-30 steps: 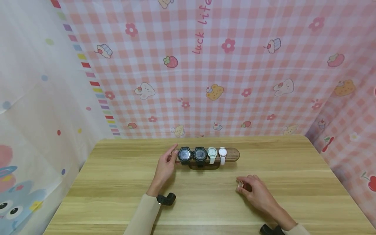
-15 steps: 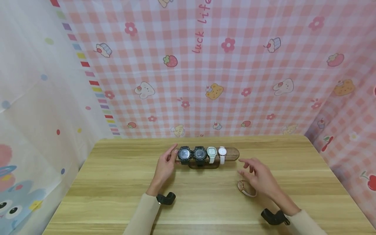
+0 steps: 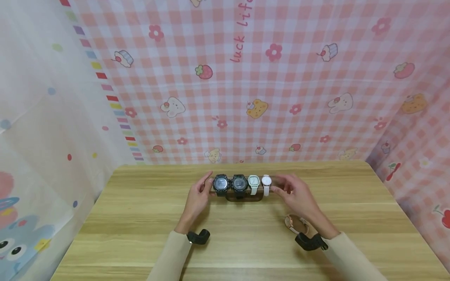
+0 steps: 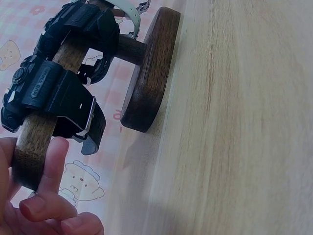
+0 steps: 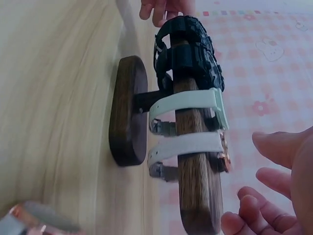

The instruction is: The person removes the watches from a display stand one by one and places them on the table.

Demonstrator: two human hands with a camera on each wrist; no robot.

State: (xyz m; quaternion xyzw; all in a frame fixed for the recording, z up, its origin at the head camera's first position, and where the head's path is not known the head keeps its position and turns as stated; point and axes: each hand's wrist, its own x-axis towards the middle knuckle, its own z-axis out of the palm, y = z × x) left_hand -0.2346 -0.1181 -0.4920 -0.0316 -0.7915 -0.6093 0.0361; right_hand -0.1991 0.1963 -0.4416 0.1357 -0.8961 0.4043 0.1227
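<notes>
A dark wooden watch stand (image 5: 193, 186) bears two black digital watches (image 3: 221, 183), a mint-green square watch (image 3: 254, 181) and a white-strapped round watch (image 3: 266, 180). With thumb and fingers my left hand (image 3: 197, 200) pinches the stand's left end, plain in the left wrist view. My right hand (image 3: 299, 198) is at the stand's right end, beside the white watch. In the right wrist view its thumb and fingers are spread and a gap separates the thumb from the bar. Under my right forearm, a rose-gold watch (image 3: 289, 221) with a pale strap lies on the table.
The stand's oval base (image 4: 151, 73) rests toward the back of the wood-grain table (image 3: 147, 218). Behind it hangs a pink checked cloth (image 3: 225, 97). Each wrist carries a black camera mount (image 3: 199, 237).
My right hand has put the rose-gold watch down on the table, let go, and moved forward and left to the stand's right end. The left hand has stayed in place.
</notes>
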